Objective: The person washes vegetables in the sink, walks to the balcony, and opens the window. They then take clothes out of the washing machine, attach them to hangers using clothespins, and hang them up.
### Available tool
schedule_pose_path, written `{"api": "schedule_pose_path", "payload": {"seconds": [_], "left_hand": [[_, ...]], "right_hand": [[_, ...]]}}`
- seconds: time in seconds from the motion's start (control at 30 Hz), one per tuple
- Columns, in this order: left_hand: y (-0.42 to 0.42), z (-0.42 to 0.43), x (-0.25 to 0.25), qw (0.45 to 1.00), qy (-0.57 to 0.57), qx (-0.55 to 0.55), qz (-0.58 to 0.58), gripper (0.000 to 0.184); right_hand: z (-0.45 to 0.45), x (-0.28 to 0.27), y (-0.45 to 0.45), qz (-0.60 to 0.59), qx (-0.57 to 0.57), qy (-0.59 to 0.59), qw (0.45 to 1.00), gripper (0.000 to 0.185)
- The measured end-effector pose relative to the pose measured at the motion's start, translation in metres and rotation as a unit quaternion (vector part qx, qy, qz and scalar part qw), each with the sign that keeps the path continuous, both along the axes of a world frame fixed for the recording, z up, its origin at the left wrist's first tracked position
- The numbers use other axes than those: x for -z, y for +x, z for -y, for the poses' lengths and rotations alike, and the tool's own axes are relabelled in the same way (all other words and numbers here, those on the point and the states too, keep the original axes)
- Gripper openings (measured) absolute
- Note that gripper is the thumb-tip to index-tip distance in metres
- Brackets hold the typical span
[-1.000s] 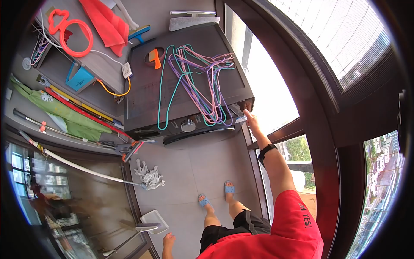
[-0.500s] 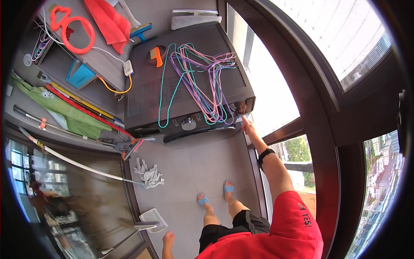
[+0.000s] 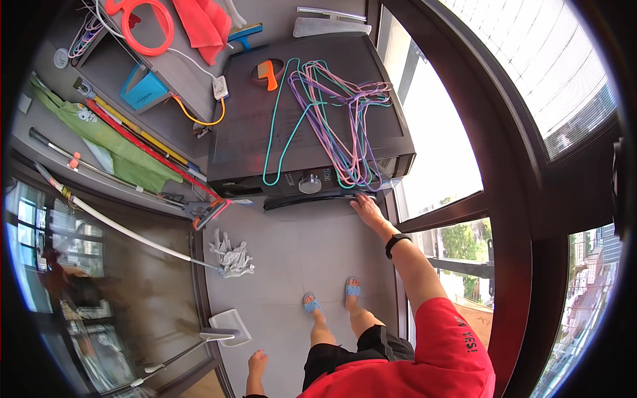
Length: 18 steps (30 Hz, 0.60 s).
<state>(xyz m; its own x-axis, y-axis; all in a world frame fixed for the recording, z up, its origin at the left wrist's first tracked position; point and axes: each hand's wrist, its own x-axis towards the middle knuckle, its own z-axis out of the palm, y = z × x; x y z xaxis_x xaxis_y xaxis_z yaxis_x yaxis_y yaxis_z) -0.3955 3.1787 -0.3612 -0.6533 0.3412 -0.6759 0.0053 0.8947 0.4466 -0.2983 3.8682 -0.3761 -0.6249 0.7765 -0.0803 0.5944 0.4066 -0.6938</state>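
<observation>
One hand's at work so far: R hand [image 3: 367,209] touches the R end of the black door [image 3: 298,199], front of the dark washing machine [image 3: 245,139]; can't tell if it's clamped on. L hand [image 3: 258,363] hangs nr the dustpan [image 3: 237,322], finger closure unclear. Door looks shut, curved & glossy; drum's hidden, so what's left inside = unknown.

I'm rocking a bright red short-sleeved T-shirt [image 3: 405,379], dark "YES!" lettering [image 3: 470,341] on the sleeve [image 3: 444,328], black fabric shorts [image 3: 330,361], light blue open-toed slides [image 3: 353,290], plus a black wristband [image 3: 396,244] above my bare right hand [image 3: 369,211].
</observation>
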Motion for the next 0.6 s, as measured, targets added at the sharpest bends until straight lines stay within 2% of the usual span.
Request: {"api": "schedule_pose_path", "payload": {"seconds": [0.07, 0.3, 0.4, 0.6], "left_hand": [[0.005, 0.005, 0.001, 1.000, -0.005, -0.010, 0.005, 0.041], [0.025, 0.014, -0.001, 0.997, -0.029, -0.068, 0.027, 0.037], [0.026, 0.021, -0.002, 0.999, -0.032, 0.006, -0.011, 0.039], [0.037, 0.030, 0.004, 0.999, -0.036, -0.029, 0.009, 0.039]], "right_hand": [[0.002, -0.010, -0.003, 0.023, -0.008, -0.029, 0.999, 0.052], [-0.001, 0.001, -0.008, 0.042, 0.016, 0.025, 0.999, 0.047], [-0.005, 0.006, -0.008, 0.054, 0.012, 0.025, 0.998, 0.047], [-0.012, 0.013, -0.011, 0.082, -0.008, 0.034, 0.996, 0.049]]}}
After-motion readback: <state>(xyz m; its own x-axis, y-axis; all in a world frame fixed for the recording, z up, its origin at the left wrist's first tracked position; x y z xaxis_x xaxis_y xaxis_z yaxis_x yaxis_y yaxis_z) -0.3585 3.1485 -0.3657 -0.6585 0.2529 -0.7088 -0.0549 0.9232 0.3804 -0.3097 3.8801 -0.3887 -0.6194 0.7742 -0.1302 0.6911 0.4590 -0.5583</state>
